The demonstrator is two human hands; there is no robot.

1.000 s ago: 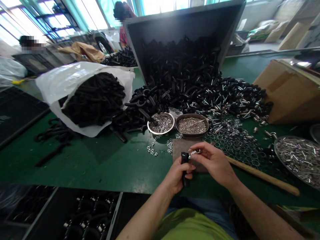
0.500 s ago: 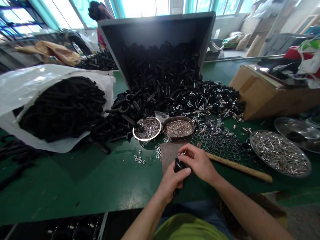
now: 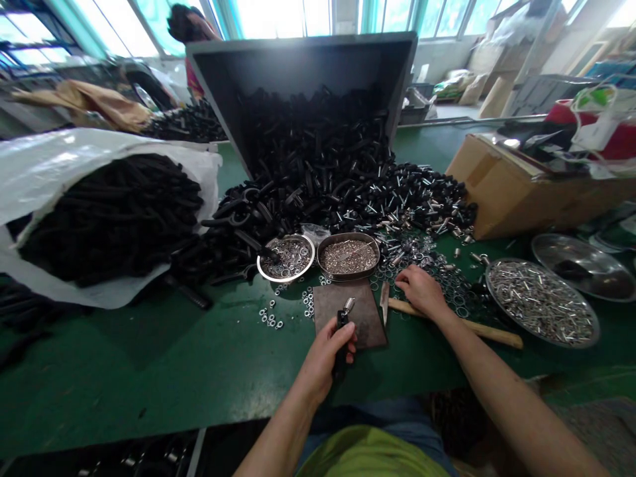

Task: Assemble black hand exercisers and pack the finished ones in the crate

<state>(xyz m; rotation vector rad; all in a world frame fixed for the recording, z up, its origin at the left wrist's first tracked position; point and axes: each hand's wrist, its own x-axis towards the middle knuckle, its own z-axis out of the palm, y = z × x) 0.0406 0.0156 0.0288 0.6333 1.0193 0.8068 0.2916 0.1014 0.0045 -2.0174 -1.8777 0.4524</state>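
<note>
My left hand (image 3: 328, 351) is wrapped round a black plastic handle (image 3: 342, 320), held upright over the metal plate (image 3: 370, 331). A coiled metal spring (image 3: 349, 305) sticks up from the handle's top end. Off to the right, my right hand (image 3: 420, 288) is at the near edge of a spread of metal rings (image 3: 460, 310). Its fingers are bent and drawn together; whether a ring is between them is too small to see. Beneath that hand runs the wooden handle of a hammer (image 3: 491, 333), whose head (image 3: 384, 303) lies by the plate.
Behind the plate stand a round dish of rings (image 3: 312, 260) and an oval tin of small metal parts (image 3: 318, 265). A bowl of metal pins (image 3: 593, 339) is at right, near a cardboard box (image 3: 501, 192). A grey bin (image 3: 298, 43) spills black parts. A white sack (image 3: 209, 172) stands left.
My right hand has left the spring and handle and moved right to the rings. My left hand keeps the handle, now with the spring in plain sight. The view has shifted slightly.
</note>
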